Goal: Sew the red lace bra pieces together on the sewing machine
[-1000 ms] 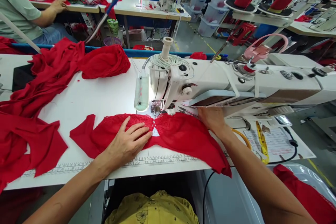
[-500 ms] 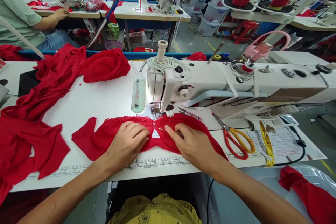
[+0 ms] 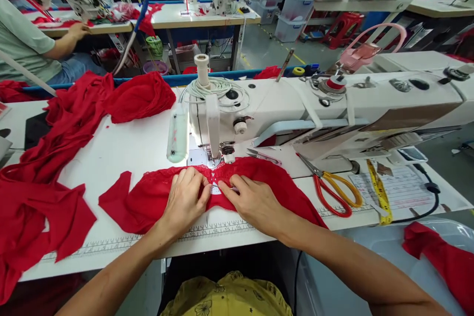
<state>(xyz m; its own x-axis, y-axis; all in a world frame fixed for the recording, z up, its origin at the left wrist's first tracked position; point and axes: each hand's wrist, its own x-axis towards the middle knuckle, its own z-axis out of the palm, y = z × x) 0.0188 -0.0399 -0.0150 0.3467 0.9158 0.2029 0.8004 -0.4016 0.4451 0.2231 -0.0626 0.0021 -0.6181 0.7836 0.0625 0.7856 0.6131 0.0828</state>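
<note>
Fingers of the left hand [image 3: 185, 200] are bent close over the middle of a lace-edged red garment [image 3: 217, 202], their exact grip unclear, while those of the right hand [image 3: 257, 203] grasp a slim, mostly hidden tool [image 3: 234, 189]. With the hands as dial centre, the garment lies beneath them on the white table [image 3: 137, 148], the sewing machine's [image 3: 274, 108] needle area at 12 o'clock, small snips [image 3: 264, 156] at 2, scissors [image 3: 320, 174] at 3.

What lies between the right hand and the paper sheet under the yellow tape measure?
In the head view, the red fabric's right end, then the scissors with red and yellow handles.
</note>
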